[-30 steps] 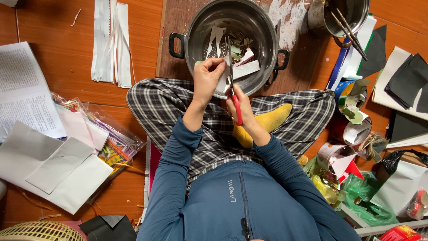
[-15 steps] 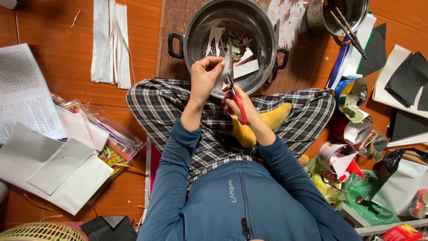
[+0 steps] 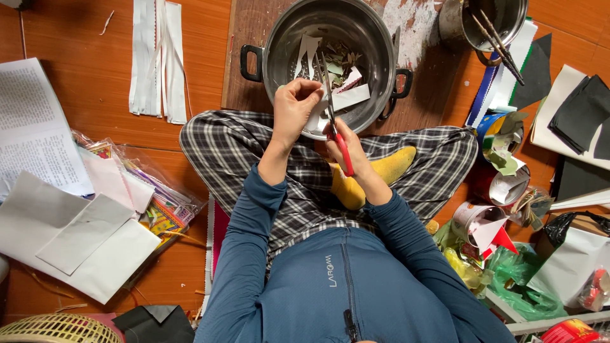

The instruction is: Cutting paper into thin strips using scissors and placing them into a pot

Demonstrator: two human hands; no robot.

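The pot [image 3: 330, 57] sits on a board [image 3: 254, 38] on the floor [image 3: 82, 32], just beyond the crossed legs [image 3: 254, 152]. Paper strips [image 3: 157, 60] lie to its left, loose sheets [image 3: 70, 235] at the floor's lower left. A smaller pot [image 3: 483, 22], perhaps holding sticks, stands to the right, above a heap of scraps [image 3: 508, 165].

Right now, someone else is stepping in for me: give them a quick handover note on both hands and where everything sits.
Left hand: fingers pinch a white paper piece above the pot.
Right hand: grips red-handled scissors, blades pointing up beside the paper, over the pot.
Steel pot: on the board ahead of the crossed legs, holding paper scraps.
Done: some cut bits lie in the pot.
Left: white paper strips on the floor to the left are uncut.
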